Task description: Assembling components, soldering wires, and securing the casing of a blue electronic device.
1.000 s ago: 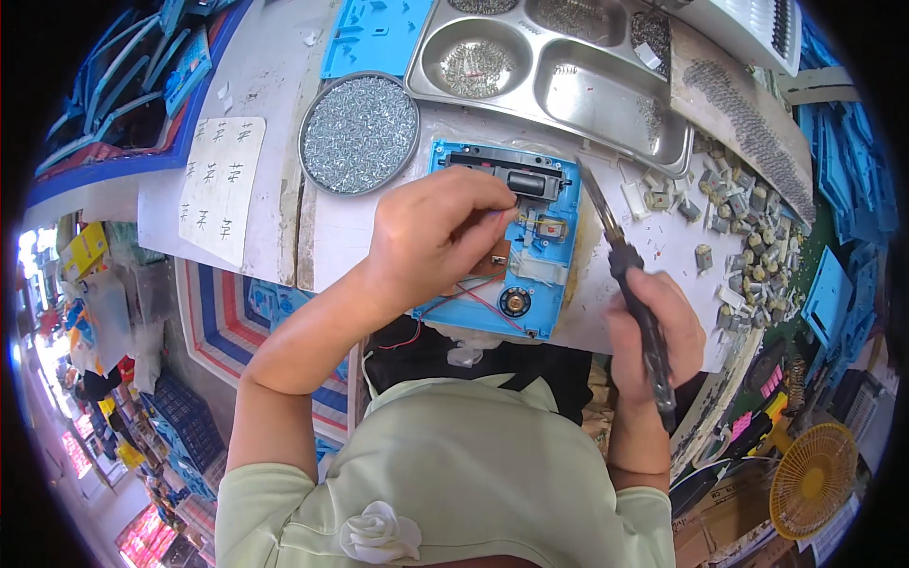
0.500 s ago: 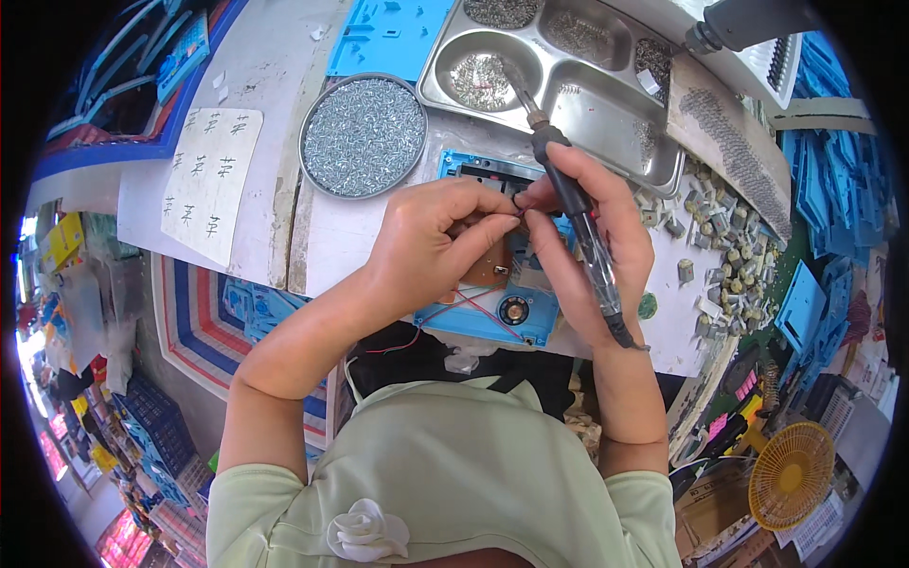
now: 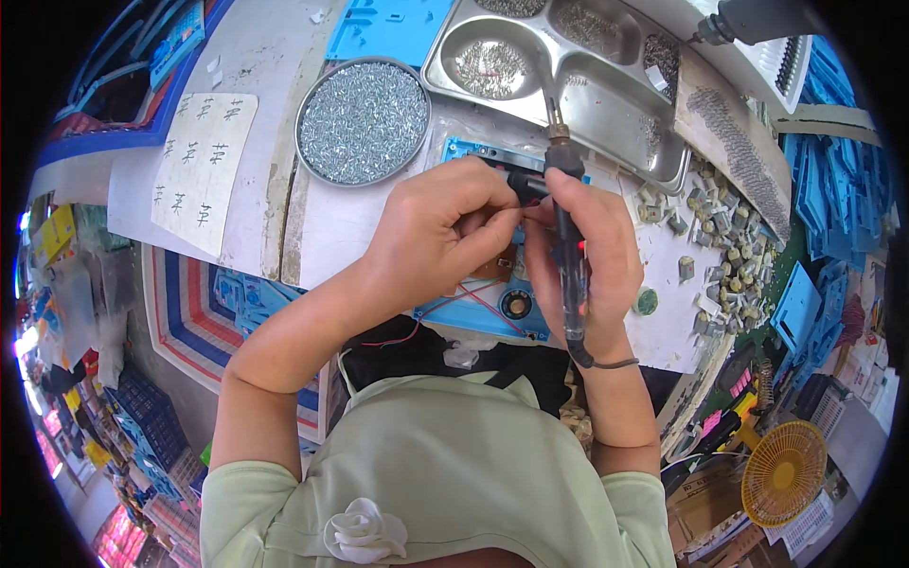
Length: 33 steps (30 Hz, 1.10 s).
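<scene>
My right hand (image 3: 611, 246) holds a soldering iron (image 3: 561, 161) with a black handle, its metal tip pointing away from me over the steel tray. The thumb and fingers of my left hand (image 3: 431, 222) are pinched together, meeting my right fingertips; what lies between them is too small to make out. Just beyond the fingertips shows a small black cylindrical part (image 3: 530, 186). Beneath both hands lies a blue plastic casing (image 3: 464, 314), partly hidden, with red wires, a brown board (image 3: 497, 265) and a round black speaker-like part (image 3: 516, 303).
Left of the casing stands a round dish (image 3: 364, 59) full of small metal screws. A compartmented steel tray (image 3: 606, 104) with small metal parts is behind. Small metal blocks (image 3: 729, 232) lie heaped at right, beside a board of springs (image 3: 729, 123). A marked sheet (image 3: 204, 166) lies left.
The soldering iron has swung more upright in my right hand. The small black cylindrical part now shows beyond my fingertips. My hands stay together over the casing.
</scene>
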Each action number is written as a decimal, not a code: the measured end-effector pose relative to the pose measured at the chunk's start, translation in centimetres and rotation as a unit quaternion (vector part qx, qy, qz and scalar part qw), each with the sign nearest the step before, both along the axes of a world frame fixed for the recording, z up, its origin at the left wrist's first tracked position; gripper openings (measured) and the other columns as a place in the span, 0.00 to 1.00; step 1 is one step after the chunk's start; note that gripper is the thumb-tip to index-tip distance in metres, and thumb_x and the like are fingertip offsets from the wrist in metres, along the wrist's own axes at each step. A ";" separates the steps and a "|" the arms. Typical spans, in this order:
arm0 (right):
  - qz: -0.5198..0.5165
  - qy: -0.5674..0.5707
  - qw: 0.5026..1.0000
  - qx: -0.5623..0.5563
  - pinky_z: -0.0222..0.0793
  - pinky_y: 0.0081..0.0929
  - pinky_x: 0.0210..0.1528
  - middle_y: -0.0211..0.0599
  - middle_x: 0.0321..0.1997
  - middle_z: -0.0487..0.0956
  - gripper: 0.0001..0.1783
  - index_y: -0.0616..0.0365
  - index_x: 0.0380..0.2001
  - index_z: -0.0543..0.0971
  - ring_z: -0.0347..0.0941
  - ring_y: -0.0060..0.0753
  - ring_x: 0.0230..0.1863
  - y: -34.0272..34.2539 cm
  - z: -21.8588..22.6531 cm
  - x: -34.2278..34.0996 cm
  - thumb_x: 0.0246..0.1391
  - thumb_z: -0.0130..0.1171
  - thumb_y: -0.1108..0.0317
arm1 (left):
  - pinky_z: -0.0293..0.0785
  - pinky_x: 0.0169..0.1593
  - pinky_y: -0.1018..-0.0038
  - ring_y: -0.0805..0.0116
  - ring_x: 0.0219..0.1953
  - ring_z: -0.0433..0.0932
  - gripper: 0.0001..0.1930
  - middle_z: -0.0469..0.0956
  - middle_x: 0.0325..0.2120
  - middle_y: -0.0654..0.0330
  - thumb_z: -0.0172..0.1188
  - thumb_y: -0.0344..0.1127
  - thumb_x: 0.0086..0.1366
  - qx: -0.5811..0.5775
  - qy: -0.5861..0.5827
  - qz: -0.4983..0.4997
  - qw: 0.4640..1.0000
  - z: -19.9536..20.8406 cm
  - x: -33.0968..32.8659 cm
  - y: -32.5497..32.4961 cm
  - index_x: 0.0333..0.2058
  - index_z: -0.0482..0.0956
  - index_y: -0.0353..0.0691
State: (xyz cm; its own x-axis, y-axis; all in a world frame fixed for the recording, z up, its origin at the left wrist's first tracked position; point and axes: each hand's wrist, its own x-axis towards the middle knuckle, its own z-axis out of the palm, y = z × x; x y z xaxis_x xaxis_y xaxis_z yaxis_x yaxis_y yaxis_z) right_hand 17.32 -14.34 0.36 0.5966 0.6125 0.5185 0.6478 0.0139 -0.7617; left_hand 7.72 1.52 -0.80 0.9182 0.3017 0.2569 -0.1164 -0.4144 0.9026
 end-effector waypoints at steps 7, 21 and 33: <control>-0.051 -0.068 0.996 -0.041 0.72 0.28 0.34 0.42 0.34 0.80 0.27 0.61 0.50 0.81 0.77 0.38 0.33 -4.4 0.5 0.9 0.43 0.75 0.80 | 0.74 0.33 0.73 0.68 0.28 0.75 0.04 0.74 0.35 0.58 0.67 0.25 0.56 0.095 0.012 0.031 0.995 0.2 -0.3 -0.7 0.31 0.82 0.34; 0.058 -0.048 0.995 -0.071 0.64 0.29 0.22 0.35 0.19 0.75 0.16 0.60 0.40 0.79 0.70 0.37 0.18 -7.5 1.2 0.5 0.47 0.72 0.74 | 0.74 0.34 0.71 0.65 0.28 0.75 0.04 0.72 0.33 0.58 0.67 0.27 0.55 0.126 0.013 0.051 0.991 -0.7 0.2 -0.5 0.30 0.82 0.36; 0.053 -0.057 0.994 -0.079 0.64 0.30 0.22 0.35 0.19 0.74 0.18 0.58 0.41 0.79 0.68 0.37 0.18 -6.7 0.9 0.5 0.44 0.71 0.77 | 0.75 0.34 0.71 0.64 0.29 0.76 0.05 0.73 0.33 0.57 0.67 0.27 0.55 0.114 0.011 0.060 0.992 -0.7 0.3 -0.7 0.30 0.81 0.34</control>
